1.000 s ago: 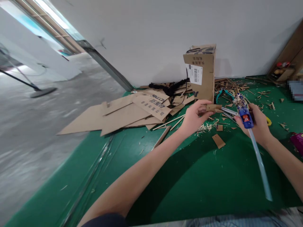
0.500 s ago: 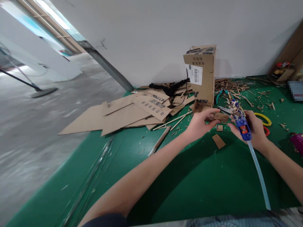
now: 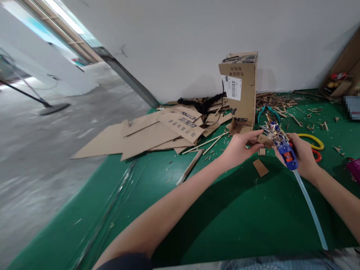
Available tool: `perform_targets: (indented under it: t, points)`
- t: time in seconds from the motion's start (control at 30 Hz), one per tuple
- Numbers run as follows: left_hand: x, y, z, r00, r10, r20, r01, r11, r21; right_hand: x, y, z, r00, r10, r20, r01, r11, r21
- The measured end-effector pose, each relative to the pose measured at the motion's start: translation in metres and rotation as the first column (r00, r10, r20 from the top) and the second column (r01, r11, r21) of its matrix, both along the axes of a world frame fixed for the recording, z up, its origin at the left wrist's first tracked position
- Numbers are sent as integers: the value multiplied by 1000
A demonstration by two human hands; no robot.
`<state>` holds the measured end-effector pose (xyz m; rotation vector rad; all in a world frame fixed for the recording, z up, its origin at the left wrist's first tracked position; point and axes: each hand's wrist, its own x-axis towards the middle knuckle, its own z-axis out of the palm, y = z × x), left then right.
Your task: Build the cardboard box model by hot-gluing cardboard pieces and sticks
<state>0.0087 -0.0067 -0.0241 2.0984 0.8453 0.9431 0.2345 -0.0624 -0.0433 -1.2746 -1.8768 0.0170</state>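
Observation:
Between the fingertips of my left hand (image 3: pixel 242 149) is a small cardboard piece (image 3: pixel 263 140) with a hole in it. My right hand (image 3: pixel 303 155) is closed round a blue glue gun (image 3: pixel 289 154), whose front is crusted with glue strings and scraps. A long translucent glue stick (image 3: pixel 311 210) trails from its back end. The gun's front lies over the right side of the piece, so its tip is hard to make out. Below the hands, a flat cardboard rectangle (image 3: pixel 260 168) with a hole rests on the green table, near a small cardboard square (image 3: pixel 261 152).
A tall cardboard box (image 3: pixel 243 92) stands behind my hands. Teal-handled pliers (image 3: pixel 266 110) lie beside it, and yellow-handled scissors (image 3: pixel 316 139) are to the right. Cardboard sheets (image 3: pixel 157 135) and thin wooden sticks (image 3: pixel 206 142) lie left. Cardboard scraps (image 3: pixel 277 102) litter the back.
The glue gun's front has swung left over the held cardboard piece, its back end moving slightly down. The piece has tilted a little; my left hand has barely moved.

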Motion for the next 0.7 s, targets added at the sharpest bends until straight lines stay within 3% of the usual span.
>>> perform_targets:
  t: [0.53,0.7]
  points:
    - [2,-2,1,1000,22,10,-22,999,31,-7,-1,11,999,-12,-37,10,998,-62]
    - [1,2,8,987,159,0,-159,987,11,-11,-2,18,982,-83,-168,84,996,0]
